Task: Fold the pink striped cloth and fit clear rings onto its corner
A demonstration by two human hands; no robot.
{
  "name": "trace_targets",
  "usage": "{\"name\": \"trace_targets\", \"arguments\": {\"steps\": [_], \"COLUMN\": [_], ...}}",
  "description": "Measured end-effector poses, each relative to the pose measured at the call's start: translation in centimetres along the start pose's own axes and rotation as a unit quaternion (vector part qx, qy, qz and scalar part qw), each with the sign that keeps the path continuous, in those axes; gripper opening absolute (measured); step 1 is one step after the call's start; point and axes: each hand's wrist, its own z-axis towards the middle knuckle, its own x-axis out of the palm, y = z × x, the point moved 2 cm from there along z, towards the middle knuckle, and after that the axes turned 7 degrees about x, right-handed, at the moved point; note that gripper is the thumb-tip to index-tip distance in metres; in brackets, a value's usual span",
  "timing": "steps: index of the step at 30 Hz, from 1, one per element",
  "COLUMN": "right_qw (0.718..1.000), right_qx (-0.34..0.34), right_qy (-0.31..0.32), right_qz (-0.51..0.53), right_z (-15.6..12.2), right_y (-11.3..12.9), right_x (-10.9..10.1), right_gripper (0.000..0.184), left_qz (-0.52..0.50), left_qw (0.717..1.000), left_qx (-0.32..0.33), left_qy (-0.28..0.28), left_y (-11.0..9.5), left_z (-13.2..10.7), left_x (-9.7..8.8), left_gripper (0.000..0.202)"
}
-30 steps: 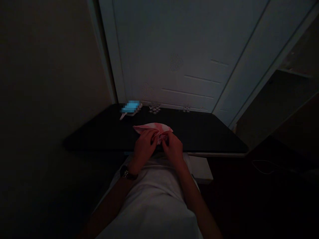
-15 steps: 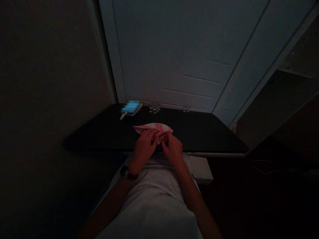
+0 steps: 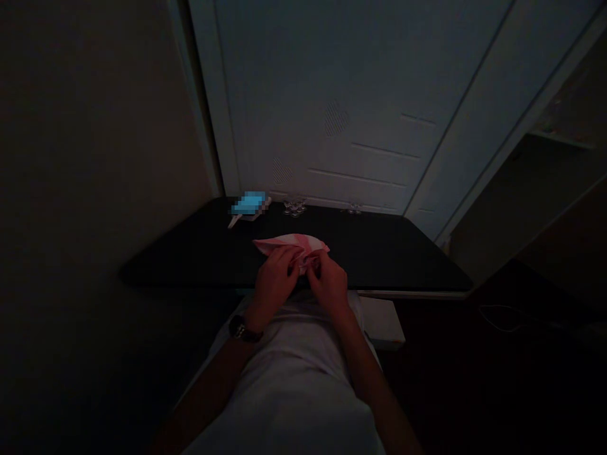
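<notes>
In the head view, a dim scene is shown. A pink-and-white cloth (image 3: 293, 240) is held at the near edge of a black table (image 3: 190, 265), about midway along that edge. Its near side is bunched and its far side is spread in a curved fan, with a pointed corner to the left. The cloth is pinched by the left hand (image 3: 275, 278), whose grip is closed on the bunched part, and by the right hand (image 3: 331, 278), whose grip is closed on the same part from the other side. The fingertips are brought near each other; whether they touch cannot be told. A dark watch (image 3: 244, 330) is worn on the left wrist.

At the far left of the table, a device with a lit blue screen (image 3: 249, 203) is propped at a tilt, its display pixelated. Two clusters of clear ornaments (image 3: 294, 206) are set along the back, before a pale panel (image 3: 303, 76) marked with hearts. A white box (image 3: 384, 322) is seen below the near edge, right of the white garment (image 3: 303, 392).
</notes>
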Motion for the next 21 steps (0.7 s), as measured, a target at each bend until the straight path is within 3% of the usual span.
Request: {"name": "trace_targets", "arguments": {"steps": [21], "right_qw": [1.000], "right_qx": [0.026], "right_qy": [-0.008], "right_qz": [0.004], "right_z": [0.02], "right_y": [-0.04], "right_x": [-0.02], "right_gripper": [0.016], "left_qz": [-0.001], "left_qw": [1.000], "left_qx": [-0.006], "left_qy": [0.003], "left_y": [-0.24], "left_z": [0.02], "left_x": [-0.17], "left_gripper": [0.027]}}
